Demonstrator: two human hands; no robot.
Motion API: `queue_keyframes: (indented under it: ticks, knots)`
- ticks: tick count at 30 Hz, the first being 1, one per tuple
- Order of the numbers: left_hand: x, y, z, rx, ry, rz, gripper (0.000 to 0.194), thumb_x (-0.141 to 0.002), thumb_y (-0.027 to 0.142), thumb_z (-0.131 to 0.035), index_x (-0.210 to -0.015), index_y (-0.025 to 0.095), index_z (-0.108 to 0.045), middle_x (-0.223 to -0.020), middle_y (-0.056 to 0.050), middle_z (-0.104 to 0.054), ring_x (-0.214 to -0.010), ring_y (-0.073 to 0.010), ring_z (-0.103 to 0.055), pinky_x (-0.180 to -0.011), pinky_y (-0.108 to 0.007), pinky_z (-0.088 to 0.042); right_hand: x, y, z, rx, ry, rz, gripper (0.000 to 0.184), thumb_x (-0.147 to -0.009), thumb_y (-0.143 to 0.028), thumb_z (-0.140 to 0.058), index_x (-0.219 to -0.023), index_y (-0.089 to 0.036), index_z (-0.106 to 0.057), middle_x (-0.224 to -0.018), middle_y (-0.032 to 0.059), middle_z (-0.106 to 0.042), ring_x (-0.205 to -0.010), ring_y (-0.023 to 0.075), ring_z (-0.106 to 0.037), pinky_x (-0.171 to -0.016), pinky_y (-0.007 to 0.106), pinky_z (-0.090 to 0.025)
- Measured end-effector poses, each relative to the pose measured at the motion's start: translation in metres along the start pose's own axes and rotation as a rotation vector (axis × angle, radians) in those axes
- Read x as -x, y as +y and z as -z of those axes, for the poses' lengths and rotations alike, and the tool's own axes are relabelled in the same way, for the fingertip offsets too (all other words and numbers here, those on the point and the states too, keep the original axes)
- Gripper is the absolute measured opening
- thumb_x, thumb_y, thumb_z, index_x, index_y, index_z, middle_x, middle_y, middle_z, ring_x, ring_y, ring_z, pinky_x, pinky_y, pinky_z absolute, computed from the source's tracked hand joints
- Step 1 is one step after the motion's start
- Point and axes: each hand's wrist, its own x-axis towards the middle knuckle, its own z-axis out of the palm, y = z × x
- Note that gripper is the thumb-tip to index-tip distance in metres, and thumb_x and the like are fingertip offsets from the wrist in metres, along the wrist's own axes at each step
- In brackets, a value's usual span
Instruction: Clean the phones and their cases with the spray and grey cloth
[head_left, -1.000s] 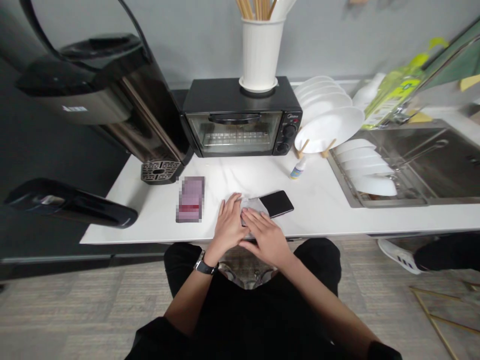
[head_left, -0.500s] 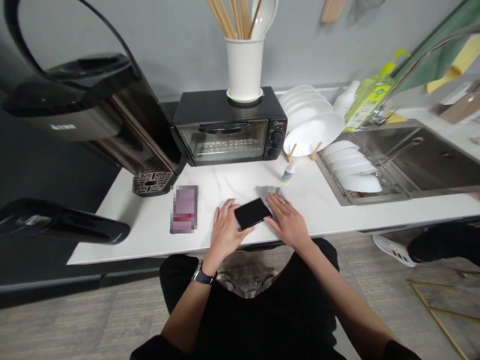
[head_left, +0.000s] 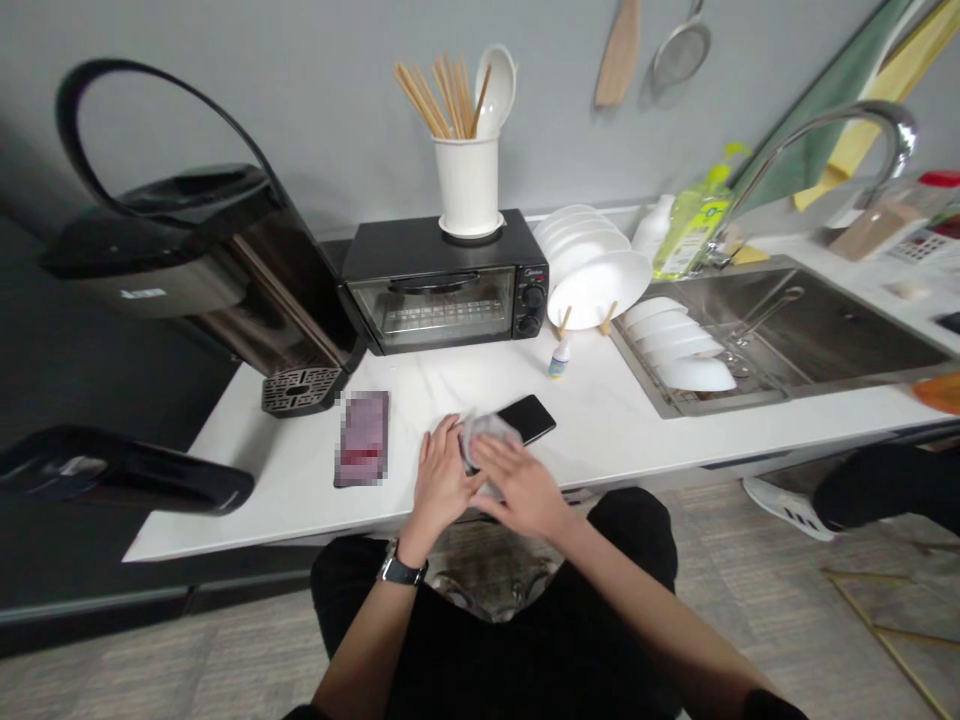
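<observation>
My left hand (head_left: 442,487) and my right hand (head_left: 521,490) meet low in the middle of the white counter (head_left: 600,420). Between them they press a crumpled grey cloth (head_left: 487,440), partly hidden by my fingers. My right hand is slightly blurred. Just behind the cloth lies a black smartphone (head_left: 529,417), its near end tucked against the cloth. To the left of my left hand lies a flat, pixelated pink-and-red rectangular object (head_left: 361,438).
A black toaster oven (head_left: 435,290) stands behind my hands, and a small dropper bottle (head_left: 559,360) stands near it. White plates fill a dish rack (head_left: 660,350) over a steel sink (head_left: 810,330). A large black appliance (head_left: 195,270) looms left. Someone's leg and white sneaker (head_left: 787,508) show below right.
The phone has gone from between my hands to behind them. The cloth has come from beyond the phone into my hands. The view has tilted upward.
</observation>
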Motion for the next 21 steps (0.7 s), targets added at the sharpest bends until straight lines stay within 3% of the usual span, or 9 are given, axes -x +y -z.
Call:
queue_keyframes:
  ticks: [2, 6, 8, 9, 11, 15, 17, 19, 21]
  knots:
    - [0.001, -0.002, -0.001, 0.004, 0.01, -0.011, 0.067, -0.09, 0.041, -0.069, -0.147, 0.018, -0.04, -0.158, -0.022, -0.044, -0.149, -0.0375, -0.042, -0.125, -0.062, -0.028, 0.001, -0.002, -0.001, -0.053, -0.058, 0.074, 0.073, -0.101, -0.06, -0.055, -0.159, -0.018, -0.043, -0.159, 0.0124, -0.051, -0.15, 0.0267, -0.046, -0.122, 0.047, -0.042]
    - [0.002, -0.005, -0.004, -0.004, 0.035, -0.017, 0.07, -0.087, 0.054, -0.073, -0.141, 0.018, -0.045, -0.156, -0.021, -0.046, -0.149, -0.0392, -0.042, -0.124, -0.062, -0.028, -0.005, 0.001, -0.002, 0.102, 0.084, -0.183, 0.061, -0.106, -0.05, -0.049, -0.156, -0.015, -0.048, -0.156, 0.0188, -0.053, -0.147, 0.0324, -0.049, -0.121, 0.056, -0.041]
    - [0.002, -0.005, -0.005, -0.008, 0.03, -0.022, 0.067, -0.09, 0.048, -0.071, -0.143, 0.017, -0.044, -0.156, -0.021, -0.046, -0.149, -0.0385, -0.042, -0.125, -0.062, -0.029, -0.009, -0.002, -0.005, 0.043, 0.035, -0.028, 0.068, -0.102, -0.056, -0.056, -0.152, -0.011, -0.051, -0.153, 0.021, -0.056, -0.147, 0.0323, -0.05, -0.122, 0.055, -0.04]
    - [0.003, -0.004, -0.005, -0.009, 0.031, -0.021, 0.066, -0.092, 0.045, -0.069, -0.144, 0.017, -0.042, -0.156, -0.022, -0.046, -0.149, -0.0384, -0.042, -0.125, -0.062, -0.029, -0.011, -0.003, -0.006, -0.014, -0.011, 0.092, 0.074, -0.098, -0.061, -0.059, -0.152, -0.011, -0.051, -0.154, 0.0199, -0.055, -0.147, 0.0307, -0.049, -0.123, 0.051, -0.039]
    - [0.006, -0.001, -0.004, -0.015, 0.038, -0.007, 0.065, -0.093, 0.042, -0.068, -0.146, 0.016, -0.041, -0.156, -0.023, -0.046, -0.149, -0.0384, -0.043, -0.124, -0.061, -0.031, -0.009, 0.003, -0.003, -0.054, -0.051, 0.177, 0.07, -0.099, -0.059, -0.06, -0.154, -0.017, -0.05, -0.154, 0.0149, -0.057, -0.145, 0.0267, -0.052, -0.123, 0.048, -0.04]
    - [0.02, 0.011, 0.008, -0.059, 0.046, 0.057, 0.076, -0.082, 0.052, -0.082, -0.14, 0.017, -0.048, -0.157, -0.021, -0.046, -0.148, -0.0399, -0.044, -0.123, -0.06, -0.035, 0.01, 0.05, 0.016, 0.112, 0.102, -0.137, 0.063, -0.103, -0.049, -0.057, -0.156, -0.017, -0.048, -0.155, 0.0176, -0.054, -0.144, 0.0321, -0.053, -0.116, 0.055, -0.048]
    - [0.028, 0.015, 0.017, -0.098, 0.017, 0.011, 0.081, -0.081, 0.056, -0.082, -0.145, 0.021, -0.047, -0.162, -0.019, -0.041, -0.15, -0.0399, -0.041, -0.122, -0.061, -0.036, 0.021, 0.074, 0.023, 0.093, 0.129, -0.174, 0.051, -0.105, -0.042, -0.054, -0.15, -0.019, -0.055, -0.15, 0.0147, -0.06, -0.142, 0.0303, -0.056, -0.117, 0.054, -0.048]
    - [0.033, 0.017, 0.025, -0.153, -0.052, -0.113, 0.078, -0.092, 0.053, -0.072, -0.157, 0.028, -0.037, -0.17, -0.015, -0.031, -0.156, -0.0382, -0.033, -0.124, -0.062, -0.034, 0.027, 0.086, 0.025, 0.039, 0.177, -0.207, 0.039, -0.106, -0.036, -0.049, -0.14, -0.023, -0.065, -0.142, 0.0102, -0.068, -0.14, 0.0284, -0.057, -0.117, 0.054, -0.047]
    - [0.032, 0.018, 0.029, -0.185, -0.197, -0.345, 0.065, -0.101, 0.041, -0.062, -0.16, 0.038, -0.035, -0.173, -0.006, -0.028, -0.159, -0.0322, -0.028, -0.126, -0.059, -0.032, 0.03, 0.086, 0.024, -0.07, 0.232, -0.288, 0.036, -0.105, -0.035, -0.047, -0.129, -0.026, -0.071, -0.134, 0.0074, -0.073, -0.134, 0.0278, -0.063, -0.113, 0.051, -0.05]
